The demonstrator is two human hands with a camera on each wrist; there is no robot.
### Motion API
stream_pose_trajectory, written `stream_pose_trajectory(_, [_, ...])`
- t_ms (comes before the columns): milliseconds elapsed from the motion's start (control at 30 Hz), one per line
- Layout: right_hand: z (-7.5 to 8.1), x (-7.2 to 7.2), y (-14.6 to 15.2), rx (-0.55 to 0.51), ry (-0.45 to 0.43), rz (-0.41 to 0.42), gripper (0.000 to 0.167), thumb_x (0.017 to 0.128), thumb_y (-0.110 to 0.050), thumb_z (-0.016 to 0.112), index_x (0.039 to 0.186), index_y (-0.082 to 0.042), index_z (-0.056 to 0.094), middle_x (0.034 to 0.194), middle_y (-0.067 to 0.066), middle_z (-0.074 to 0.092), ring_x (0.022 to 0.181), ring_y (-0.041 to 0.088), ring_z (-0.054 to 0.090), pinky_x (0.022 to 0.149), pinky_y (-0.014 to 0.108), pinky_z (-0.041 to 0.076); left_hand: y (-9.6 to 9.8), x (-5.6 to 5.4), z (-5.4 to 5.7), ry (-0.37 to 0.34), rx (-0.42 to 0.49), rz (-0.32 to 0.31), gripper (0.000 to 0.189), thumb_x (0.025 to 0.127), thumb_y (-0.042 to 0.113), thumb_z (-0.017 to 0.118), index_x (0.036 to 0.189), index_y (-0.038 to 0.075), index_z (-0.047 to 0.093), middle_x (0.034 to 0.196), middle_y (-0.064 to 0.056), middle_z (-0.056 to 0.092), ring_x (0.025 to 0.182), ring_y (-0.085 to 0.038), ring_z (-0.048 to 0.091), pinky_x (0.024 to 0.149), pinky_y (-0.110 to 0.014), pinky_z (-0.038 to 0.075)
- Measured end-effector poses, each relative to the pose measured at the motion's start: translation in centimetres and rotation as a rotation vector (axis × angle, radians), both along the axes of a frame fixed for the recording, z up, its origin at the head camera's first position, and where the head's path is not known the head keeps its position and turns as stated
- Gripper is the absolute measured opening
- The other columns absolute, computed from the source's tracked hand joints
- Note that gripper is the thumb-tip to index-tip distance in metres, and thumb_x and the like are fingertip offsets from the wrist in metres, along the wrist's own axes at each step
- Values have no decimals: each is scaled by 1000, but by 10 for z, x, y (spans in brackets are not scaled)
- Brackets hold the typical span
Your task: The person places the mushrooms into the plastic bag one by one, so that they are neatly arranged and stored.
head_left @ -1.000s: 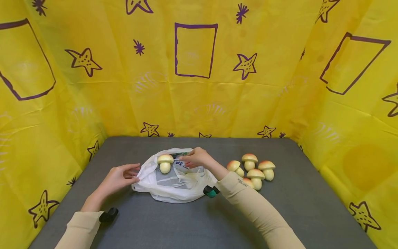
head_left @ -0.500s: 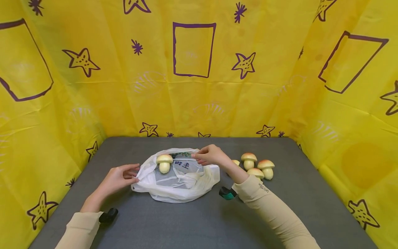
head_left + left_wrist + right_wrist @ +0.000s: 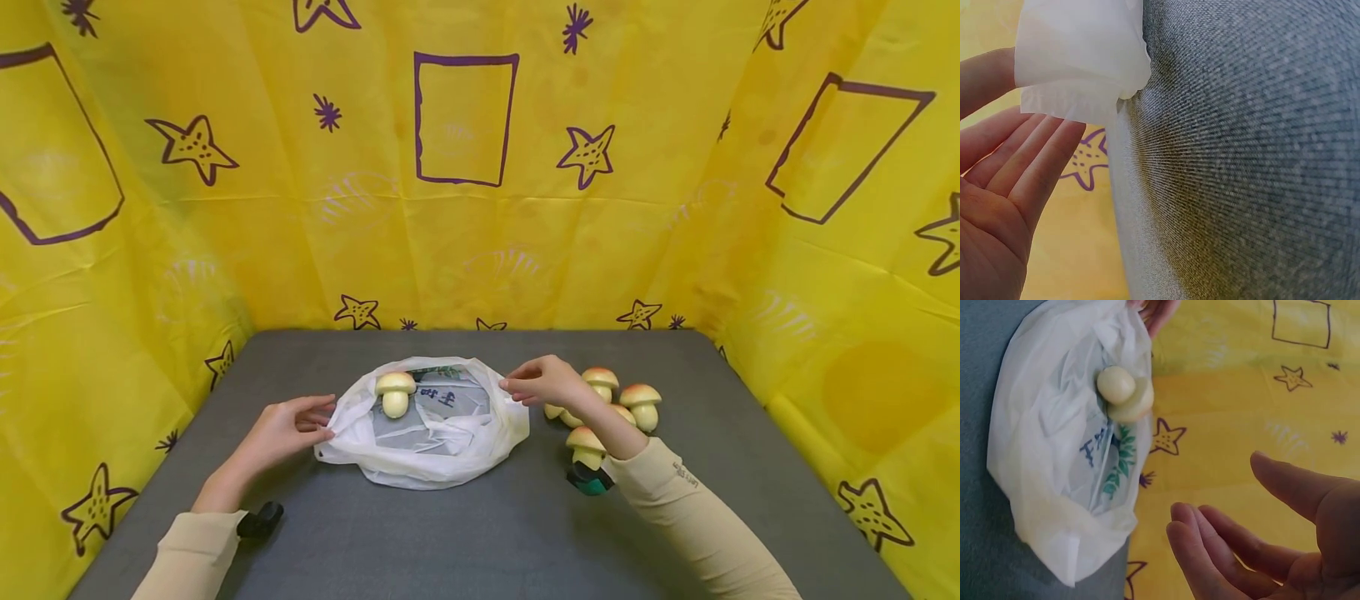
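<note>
Touching the left edge of the white bag [image 3: 435,473], the left hand [image 3: 279,429] is in the lower left of the frame. Its fingers are almost straight, and a gap shows between them and the thumb. In the left wrist view the bag covers the tips. A tan sleeve [image 3: 191,542] comes up from the bottom left corner, with a black piece [image 3: 260,521] at the wrist.

The bag lies on the dark gray table [image 3: 420,550], just below the middle of the frame, and its mouth is wide. One mushroom [image 3: 395,393] sits in the upper left part of the mouth, cap up. To the right of it, blue writing [image 3: 437,395] and green leaves [image 3: 447,372] show on the bag.

Next comes the right hand [image 3: 551,383], just beside the bag's right edge. Its fingers bend a little, the thumb is apart from them, and it holds nothing. Behind and around its wrist, at the lower right, is a bunch of mushrooms [image 3: 642,407] with pale stems and orange on their caps; the arm hides parts of some. Another tan sleeve [image 3: 705,517] runs down to the bottom right.
</note>
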State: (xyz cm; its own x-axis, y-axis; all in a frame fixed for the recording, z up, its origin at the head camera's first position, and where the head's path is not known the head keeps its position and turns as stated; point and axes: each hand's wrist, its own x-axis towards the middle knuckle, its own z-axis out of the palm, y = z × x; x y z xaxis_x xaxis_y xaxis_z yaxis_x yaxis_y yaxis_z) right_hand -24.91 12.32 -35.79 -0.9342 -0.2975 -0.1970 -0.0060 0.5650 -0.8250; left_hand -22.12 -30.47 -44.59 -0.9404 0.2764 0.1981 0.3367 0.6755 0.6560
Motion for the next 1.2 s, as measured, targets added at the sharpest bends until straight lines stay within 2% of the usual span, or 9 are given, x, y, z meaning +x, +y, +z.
stream_pose_trajectory(300, [-5,10,25,-19,7,-4,33,87,-28,69,107,-1,70,101,16,70,83,17,70,74,32,58,0,-2,-2,-5,-5,6,57,76,20,80,124,-2,59,113,-17,67,87,-21,70,73,-27,58])
stream_pose_trajectory(500, [-9,18,41,-31,8,-11,36,88,-27,68,111,2,67,105,16,70,91,24,69,78,35,58,1,-2,-3,3,-10,13,55,76,20,80,123,0,61,110,-16,69,85,-20,70,73,-27,58])
stream_pose_trajectory(700, [-15,22,59,-44,24,-31,36,88,-25,68,109,4,68,103,20,70,86,21,70,80,40,57,1,-2,-3,5,1,6,55,76,20,80,123,0,61,108,-16,69,85,-20,70,74,-30,58])
stream_pose_trajectory(900, [-20,27,78,-60,34,-37,36,87,-22,69,108,7,66,101,23,69,89,30,69,79,39,58,1,-2,-5,11,8,-2,54,76,20,80,123,-1,61,109,-16,69,85,-19,70,73,-30,58])
stream_pose_trajectory(1200, [-23,37,98,-48,30,-51,40,85,-23,71,110,8,65,98,14,71,91,28,69,78,36,58,0,-3,-8,14,9,-2,54,76,20,79,122,0,61,110,-16,68,85,-19,70,73,-29,58])
